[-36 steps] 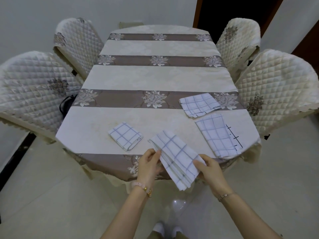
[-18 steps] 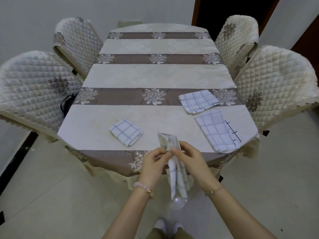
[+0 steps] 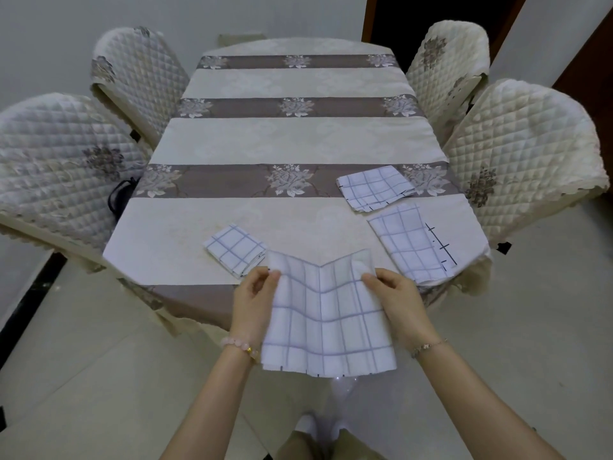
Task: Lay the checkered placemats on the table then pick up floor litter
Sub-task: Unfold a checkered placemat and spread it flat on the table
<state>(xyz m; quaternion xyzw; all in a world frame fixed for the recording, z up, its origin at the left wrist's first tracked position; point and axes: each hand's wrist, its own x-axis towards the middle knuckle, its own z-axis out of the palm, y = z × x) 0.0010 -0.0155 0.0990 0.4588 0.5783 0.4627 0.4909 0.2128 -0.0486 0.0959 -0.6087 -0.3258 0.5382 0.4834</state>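
Note:
I hold a white checkered placemat [image 3: 326, 317] in the air in front of the table's near edge, partly unfolded with a crease down its middle. My left hand [image 3: 253, 302] pinches its upper left corner and my right hand [image 3: 398, 298] pinches its upper right corner. Three more checkered placemats lie folded on the table [image 3: 292, 141]: a small one [image 3: 236, 249] near the left, one [image 3: 374, 189] on the brown stripe at the right, and a longer one [image 3: 409, 244] at the near right edge.
Four quilted cream chairs flank the table: two on the left [image 3: 59, 161] [image 3: 139, 74] and two on the right [image 3: 537, 161] [image 3: 447, 68]. A black strap [image 3: 119, 197] hangs by the near left chair. Pale tiled floor [image 3: 83, 376] surrounds me; no litter shows.
The placemat went from a folded bundle lifted off the table edge, hanging narrow between both hands, to spread wide as my hands moved apart.

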